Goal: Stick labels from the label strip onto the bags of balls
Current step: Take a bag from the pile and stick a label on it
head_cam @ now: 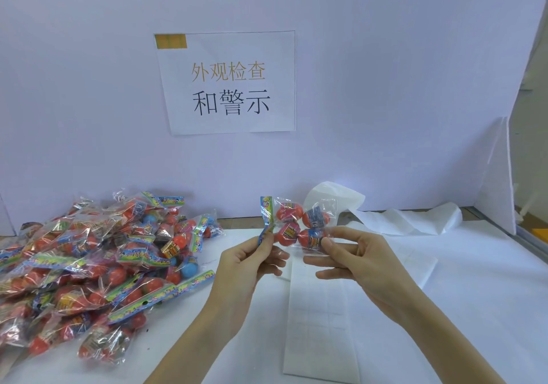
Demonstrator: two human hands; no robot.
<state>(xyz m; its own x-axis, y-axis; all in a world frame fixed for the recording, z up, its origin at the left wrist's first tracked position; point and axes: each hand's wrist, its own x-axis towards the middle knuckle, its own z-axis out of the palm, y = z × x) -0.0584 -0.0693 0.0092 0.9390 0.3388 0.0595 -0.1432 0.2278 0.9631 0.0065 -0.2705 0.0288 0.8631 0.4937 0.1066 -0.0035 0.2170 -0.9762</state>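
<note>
To the left of the label strip [317, 318], a heap of bagged balls [89, 265] covers that end of the white table [474, 309]: clear crinkly bags with rainbow-printed header cards, mostly orange-red balls and a few blue ones. The print on those cards is too small for me to read.

Just above the strip's far end, the person holds one bag of balls [299, 226] up off the table. The left hand [252, 262] pinches the bag's colourful header card [266, 220] between thumb and fingers. The right hand [355, 259] pinches the bag's opposite, clear edge with thumb and forefinger, its other fingers loosely spread. Four balls show inside, each wrapped in a printed band I cannot make out.

I judge this to be the step of readying a bag: it is held taut and turned to face the person, and I see no white label on it yet, nor one on either fingertip. The next move likely calls for freeing the right hand, peeling one label off the strip below, and pressing it onto a flat patch of film rather than over a ball.

On the wall behind the strip hangs a paper sign [228, 84] reading 外观检查 in orange and 和警示 in black. Right of the strip lies crumpled white backing paper [406, 220].
</note>
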